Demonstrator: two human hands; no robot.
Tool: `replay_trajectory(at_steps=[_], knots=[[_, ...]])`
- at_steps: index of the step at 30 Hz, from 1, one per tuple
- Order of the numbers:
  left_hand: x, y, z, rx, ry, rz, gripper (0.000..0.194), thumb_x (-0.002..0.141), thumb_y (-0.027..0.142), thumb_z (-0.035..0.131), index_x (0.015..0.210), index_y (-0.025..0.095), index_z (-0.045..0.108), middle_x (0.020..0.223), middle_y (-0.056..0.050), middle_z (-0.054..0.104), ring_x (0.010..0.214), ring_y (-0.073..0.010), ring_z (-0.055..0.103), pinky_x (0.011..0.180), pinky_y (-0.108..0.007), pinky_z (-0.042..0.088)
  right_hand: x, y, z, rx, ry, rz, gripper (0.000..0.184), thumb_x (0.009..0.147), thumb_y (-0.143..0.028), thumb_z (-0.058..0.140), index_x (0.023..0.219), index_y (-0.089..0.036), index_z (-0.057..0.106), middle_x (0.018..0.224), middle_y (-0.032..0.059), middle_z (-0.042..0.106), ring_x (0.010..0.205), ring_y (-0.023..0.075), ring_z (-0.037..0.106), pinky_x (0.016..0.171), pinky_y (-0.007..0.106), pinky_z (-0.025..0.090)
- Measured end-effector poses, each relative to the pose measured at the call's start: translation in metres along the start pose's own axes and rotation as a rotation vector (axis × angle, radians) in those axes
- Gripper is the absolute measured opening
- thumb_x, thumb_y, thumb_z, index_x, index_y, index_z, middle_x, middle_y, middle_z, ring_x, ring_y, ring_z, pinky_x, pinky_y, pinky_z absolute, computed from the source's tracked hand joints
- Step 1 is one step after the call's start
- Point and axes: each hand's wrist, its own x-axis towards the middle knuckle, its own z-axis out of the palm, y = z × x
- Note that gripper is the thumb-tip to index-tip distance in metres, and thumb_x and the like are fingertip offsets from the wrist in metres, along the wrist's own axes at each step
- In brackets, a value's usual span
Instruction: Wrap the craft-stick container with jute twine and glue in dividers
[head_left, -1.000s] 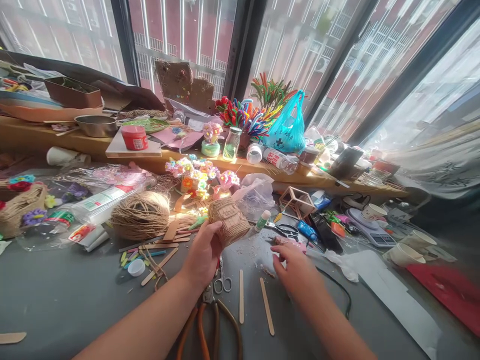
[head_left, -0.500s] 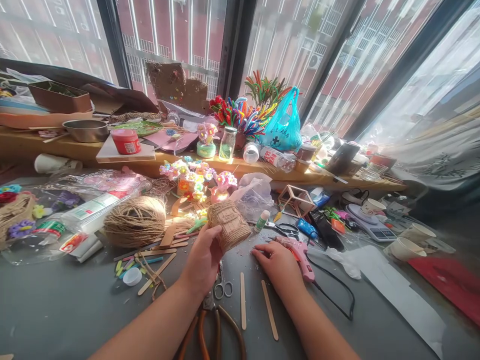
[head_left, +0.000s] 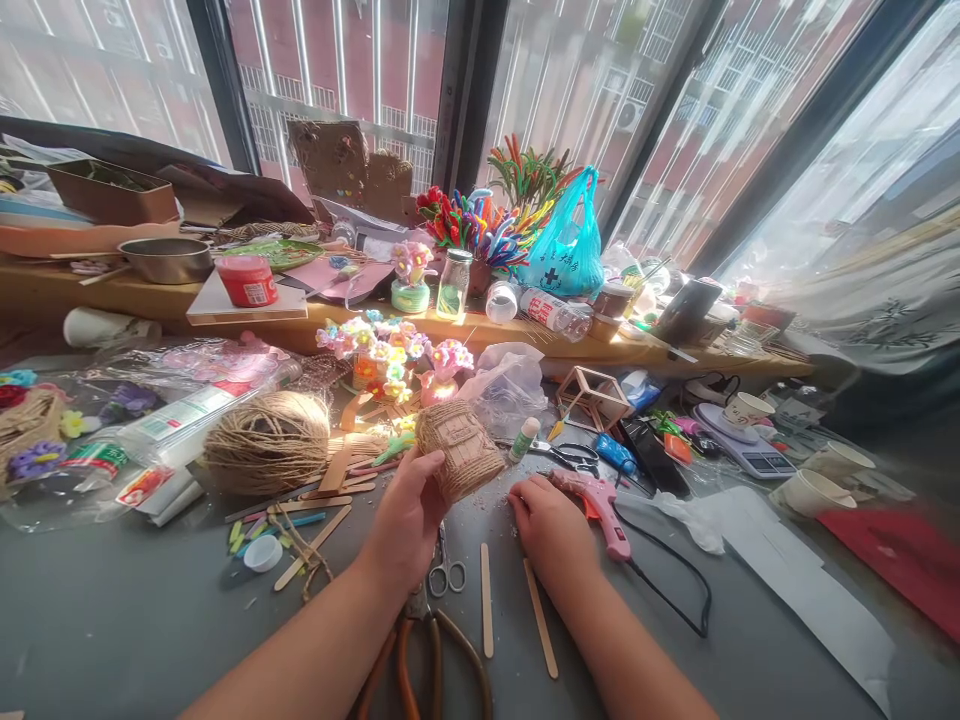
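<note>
My left hand (head_left: pixel 409 510) is wrapped round a small twine-wrapped pot (head_left: pixel 459 452), which it holds tilted above the table. A panel of twine and sticks shows on the pot's side. Just right of it, my right hand (head_left: pixel 553 525) rests low over the table, fingers curled together; whatever is in them, if anything, is hidden. Beside that hand lies a pink glue gun (head_left: pixel 600 510) with a black cord. Small scissors (head_left: pixel 448 577) and large pliers (head_left: pixel 424 640) lie under my left wrist. Two craft sticks (head_left: pixel 487 600) lie between my forearms.
A ball of twine (head_left: pixel 266 445) and loose craft sticks lie on the left. A glue stick (head_left: pixel 524 440) stands behind the right hand, near black-handled scissors (head_left: pixel 574 457). Farther right are a kitchen scale (head_left: pixel 750 450) and paper cups (head_left: pixel 811 492). A cluttered ledge (head_left: pixel 337 330) runs along the back.
My right hand has shifted slightly right, and its fingers have curled in from a more stretched position. The left hand still holds the pot in nearly the same place.
</note>
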Motion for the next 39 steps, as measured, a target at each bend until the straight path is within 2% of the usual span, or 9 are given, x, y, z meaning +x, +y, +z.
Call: replay_trajectory(at_steps=[4,7,10,13,16,19,22,28,39], knots=[[-0.001,0.001,0.002,-0.003,0.014,0.012,0.047,0.083,0.03,0.075,0.129,0.021,0.067,0.128,-0.009,0.076,0.13,-0.0297,0.064,0.111,-0.041,0.048,0.0,0.0,0.005,-0.013,0.055,0.006,0.022,0.093,-0.015,0.052,0.075,-0.021,0.063,0.088,0.0095,0.071,0.081,0.0246,0.062,0.073,0.034,0.044],[-0.001,0.002,0.001,0.02,0.033,0.001,0.047,0.083,0.032,0.076,0.128,0.021,0.067,0.126,-0.009,0.076,0.129,-0.0299,0.065,0.11,-0.041,0.049,-0.001,0.003,-0.002,0.029,0.109,0.022,0.02,0.095,-0.019,0.05,0.078,-0.022,0.06,0.086,0.0083,0.07,0.081,0.0247,0.063,0.073,0.034,0.045],[-0.001,0.0,0.0,0.079,0.068,-0.047,0.046,0.081,0.031,0.078,0.125,0.022,0.067,0.124,-0.009,0.077,0.123,-0.03,0.068,0.107,-0.042,0.051,-0.004,0.001,-0.025,0.091,0.16,0.026,0.022,0.102,-0.031,0.045,0.089,-0.022,0.06,0.087,0.0068,0.069,0.08,0.0239,0.063,0.072,0.034,0.048],[-0.001,-0.003,0.0,0.15,0.054,-0.122,0.041,0.078,0.028,0.081,0.117,0.021,0.069,0.124,-0.012,0.077,0.118,-0.0315,0.071,0.106,-0.045,0.053,-0.003,-0.015,-0.058,0.194,0.172,0.0,0.026,0.105,-0.04,0.043,0.095,-0.023,0.06,0.083,0.0039,0.066,0.073,0.0218,0.06,0.066,0.032,0.047],[-0.001,-0.005,0.002,0.174,-0.004,-0.179,0.039,0.077,0.028,0.082,0.113,0.018,0.07,0.125,-0.015,0.076,0.12,-0.0347,0.07,0.106,-0.049,0.053,0.003,-0.041,-0.088,0.283,0.114,-0.168,0.022,0.105,-0.036,0.045,0.094,-0.023,0.06,0.085,0.0036,0.064,0.076,0.0206,0.059,0.067,0.031,0.045],[-0.002,-0.004,0.003,0.147,-0.059,-0.211,0.041,0.08,0.03,0.079,0.118,0.019,0.069,0.125,-0.014,0.075,0.123,-0.0366,0.068,0.104,-0.053,0.053,0.013,-0.062,-0.102,0.252,-0.021,-0.336,0.019,0.103,-0.03,0.049,0.089,-0.023,0.059,0.088,0.0036,0.064,0.081,0.0199,0.059,0.073,0.031,0.045],[-0.003,-0.003,0.004,0.128,-0.086,-0.228,0.038,0.082,0.028,0.077,0.118,0.021,0.071,0.123,-0.013,0.076,0.124,-0.0359,0.067,0.103,-0.052,0.054,0.021,-0.07,-0.103,0.215,-0.098,-0.383,0.018,0.103,-0.028,0.051,0.089,-0.023,0.061,0.088,0.0026,0.065,0.083,0.0196,0.059,0.075,0.031,0.044],[-0.004,-0.005,0.001,0.083,-0.13,-0.228,0.035,0.083,0.027,0.075,0.118,0.021,0.072,0.123,-0.013,0.076,0.12,-0.0351,0.069,0.101,-0.051,0.055,0.026,-0.07,-0.095,0.186,-0.141,-0.427,0.019,0.103,-0.025,0.052,0.089,-0.022,0.064,0.088,0.0028,0.067,0.086,0.0203,0.061,0.078,0.032,0.045],[-0.003,-0.005,-0.001,0.092,-0.119,-0.227,0.037,0.082,0.03,0.077,0.117,0.021,0.073,0.124,-0.012,0.076,0.123,-0.0354,0.068,0.103,-0.051,0.054,0.024,-0.064,-0.096,0.199,-0.128,-0.409,0.021,0.103,-0.025,0.049,0.092,-0.023,0.067,0.087,0.0037,0.066,0.085,0.0212,0.062,0.077,0.033,0.049]])
